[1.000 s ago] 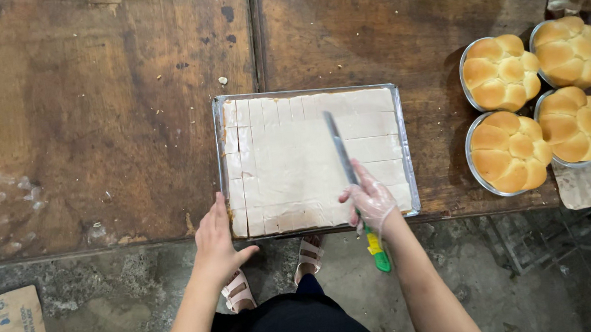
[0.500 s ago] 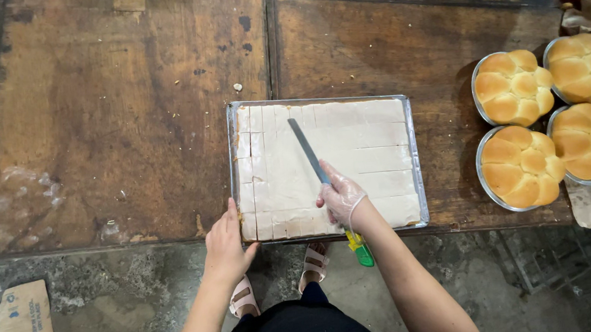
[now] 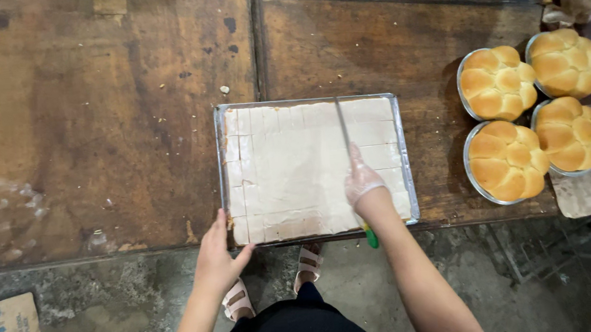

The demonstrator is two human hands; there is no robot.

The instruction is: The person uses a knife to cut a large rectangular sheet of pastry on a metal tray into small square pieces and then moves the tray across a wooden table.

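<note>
The right hand point(image 3: 362, 181), in a thin clear glove, is closed around a long knife point(image 3: 343, 129) with a green handle end poking out below the wrist, the blade running straight away from the hand across a pale slab point(image 3: 295, 166) in a rectangular metal tray point(image 3: 405, 155). The left hand point(image 3: 216, 256) is bare, fingers loosely spread and thumb out, pressed against the tray's near left corner; it grips nothing. Judging by the score lines, the work is well along: the slab to the left of the blade shows a grid of lengthwise and crosswise cuts (faint in the middle, so I cannot tell how deep they go), and crosswise lines also run through the strip on the far side of the blade, toward the tray's right wall. The lengthwise cut under the blade looks to be among the last, with perhaps one more to its right. The tray sits at the near edge of a worn wooden table point(image 3: 90, 135), its near rim almost flush with that edge, so there is little margin toward the person. Left of the left hand the table is bare wood; right of the knife hand, four round tins of golden buns point(image 3: 497, 83) stand well apart from the tray.
</note>
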